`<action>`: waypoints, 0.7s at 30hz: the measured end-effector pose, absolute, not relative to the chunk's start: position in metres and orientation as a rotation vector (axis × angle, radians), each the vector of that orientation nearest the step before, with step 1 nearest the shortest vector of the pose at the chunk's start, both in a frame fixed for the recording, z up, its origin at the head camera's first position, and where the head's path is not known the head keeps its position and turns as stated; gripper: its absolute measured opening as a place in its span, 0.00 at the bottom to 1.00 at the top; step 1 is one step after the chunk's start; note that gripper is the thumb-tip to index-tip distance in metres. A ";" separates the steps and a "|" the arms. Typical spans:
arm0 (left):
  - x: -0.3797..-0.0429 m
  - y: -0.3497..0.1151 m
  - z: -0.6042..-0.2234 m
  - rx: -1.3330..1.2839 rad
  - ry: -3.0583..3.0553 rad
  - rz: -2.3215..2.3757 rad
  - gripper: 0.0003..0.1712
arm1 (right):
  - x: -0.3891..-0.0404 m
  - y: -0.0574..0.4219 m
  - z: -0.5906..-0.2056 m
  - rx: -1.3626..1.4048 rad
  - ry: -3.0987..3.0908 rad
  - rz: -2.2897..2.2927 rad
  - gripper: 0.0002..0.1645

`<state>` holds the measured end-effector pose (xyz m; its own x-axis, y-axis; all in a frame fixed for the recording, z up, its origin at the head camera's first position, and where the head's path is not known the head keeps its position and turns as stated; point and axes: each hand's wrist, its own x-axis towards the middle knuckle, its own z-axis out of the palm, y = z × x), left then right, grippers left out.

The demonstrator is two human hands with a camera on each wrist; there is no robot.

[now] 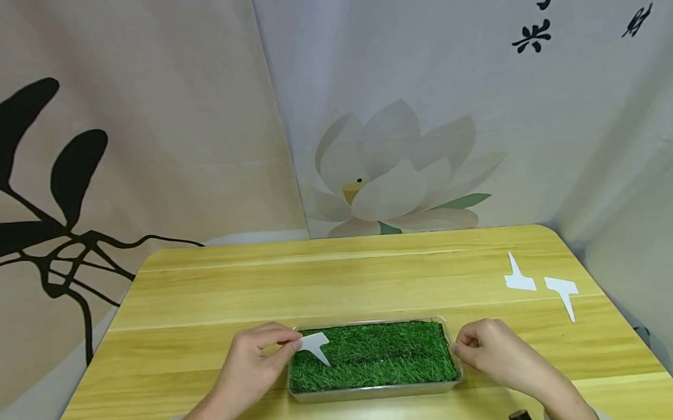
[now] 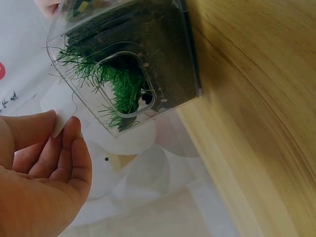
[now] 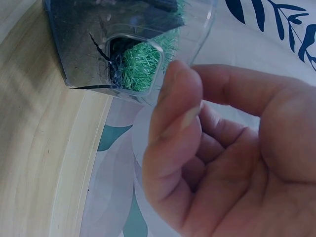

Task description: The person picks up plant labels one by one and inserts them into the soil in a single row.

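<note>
My left hand (image 1: 257, 360) pinches a white T-shaped plant label (image 1: 315, 345) between thumb and fingers, by its broad end. The label's pointed stem angles down over the left part of the artificial grass (image 1: 381, 353). In the left wrist view the label (image 2: 63, 111) appears partly hidden by the fingertips, beside the box wall. The grass fills a clear plastic box (image 1: 374, 393). At the box's right end is my right hand (image 1: 495, 351), loosely curled, fingertips right at the rim. No object shows between its fingers in the right wrist view.
Two more white T-shaped labels, one pointing away (image 1: 520, 281) and one pointing nearer (image 1: 563, 290), lie at the table's right. The wooden table (image 1: 215, 292) runs back to a printed cloth backdrop (image 1: 194, 116). A cut-out opening (image 3: 136, 64) shows in the box's end wall.
</note>
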<state>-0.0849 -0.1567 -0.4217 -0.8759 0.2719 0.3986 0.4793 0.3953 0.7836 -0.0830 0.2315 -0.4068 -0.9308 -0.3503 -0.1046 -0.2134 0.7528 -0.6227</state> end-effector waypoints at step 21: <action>-0.087 -0.152 -0.429 -0.881 -2.395 -1.350 0.17 | -0.083 0.231 -0.406 -0.418 2.731 -0.929 0.15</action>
<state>-0.0866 -0.1521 -0.4292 -0.7842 0.3805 0.4901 0.6163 0.3864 0.6862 -0.0831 0.2308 -0.4065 -0.9336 -0.3373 -0.1208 -0.1937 0.7589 -0.6218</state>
